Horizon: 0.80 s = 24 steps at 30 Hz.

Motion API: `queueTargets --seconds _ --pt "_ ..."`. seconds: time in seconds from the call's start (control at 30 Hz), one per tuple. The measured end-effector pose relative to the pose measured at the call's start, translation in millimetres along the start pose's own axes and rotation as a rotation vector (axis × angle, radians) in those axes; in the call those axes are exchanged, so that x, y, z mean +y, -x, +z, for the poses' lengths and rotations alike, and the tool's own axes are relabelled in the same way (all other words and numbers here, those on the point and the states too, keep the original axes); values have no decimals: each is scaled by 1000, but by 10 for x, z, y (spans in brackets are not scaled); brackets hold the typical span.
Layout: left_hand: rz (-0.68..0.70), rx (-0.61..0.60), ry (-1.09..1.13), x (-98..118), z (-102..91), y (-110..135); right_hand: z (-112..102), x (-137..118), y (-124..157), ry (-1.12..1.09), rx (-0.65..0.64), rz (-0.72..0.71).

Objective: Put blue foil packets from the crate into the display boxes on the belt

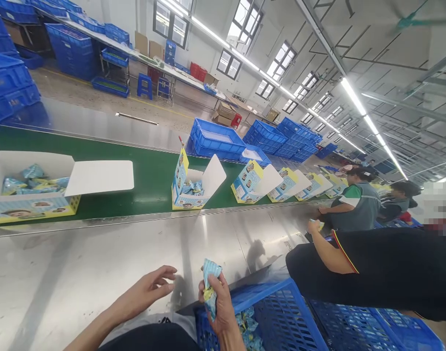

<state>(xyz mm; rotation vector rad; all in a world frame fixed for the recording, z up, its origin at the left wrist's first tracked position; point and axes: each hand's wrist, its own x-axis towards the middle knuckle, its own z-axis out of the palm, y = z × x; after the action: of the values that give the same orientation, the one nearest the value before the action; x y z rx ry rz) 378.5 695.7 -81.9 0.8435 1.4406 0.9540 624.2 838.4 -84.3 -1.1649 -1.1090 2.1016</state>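
My right hand [221, 304] is closed around light blue and yellow wrapped packets [211, 273], held above the near edge of a blue plastic crate [281, 312]. More blue packets [248, 326] lie inside that crate, partly behind my wrist. Over the steel table [109, 263], my left hand [150, 290] is empty, its fingers apart and pointing toward the packets. In front of me an open display box [189, 200] with packets inside stands on the green belt [150, 170]. Another open box [36, 204], also holding packets, is at the left.
Further right along the belt stands a row of open boxes [247, 183]. Blue crates [215, 136] sit beyond the belt. A co-worker in a dark shirt [376, 263] reaches in at my right, with other people [360, 200] seated past them.
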Motion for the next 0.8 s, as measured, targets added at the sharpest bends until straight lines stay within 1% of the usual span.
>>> queueTargets --seconds 0.07,0.13,0.27,0.33,0.4,0.47,0.57,0.67,0.8 --pt "0 -11 29 98 23 -4 34 -24 -5 20 -24 10" --pt "-8 -11 52 166 43 -29 50 -68 -14 19 -56 49" --pt "-6 -28 74 242 88 -125 21 -124 -71 41 -77 75" --pt "-11 -36 84 271 116 -188 -9 -116 -114 47 -104 113" --pt "-13 -44 89 298 150 -257 -33 -92 -154 63 -127 107" --pt "-8 -41 73 321 184 -334 -45 -67 -186 123 -180 85" --pt "0 -34 -5 334 227 -457 -50 -73 -224 184 -266 134" --pt "-9 -37 -46 322 251 -573 -61 -173 -275 238 -307 157" --pt "-18 -39 -24 333 271 -696 -77 -420 -376 379 -398 83"
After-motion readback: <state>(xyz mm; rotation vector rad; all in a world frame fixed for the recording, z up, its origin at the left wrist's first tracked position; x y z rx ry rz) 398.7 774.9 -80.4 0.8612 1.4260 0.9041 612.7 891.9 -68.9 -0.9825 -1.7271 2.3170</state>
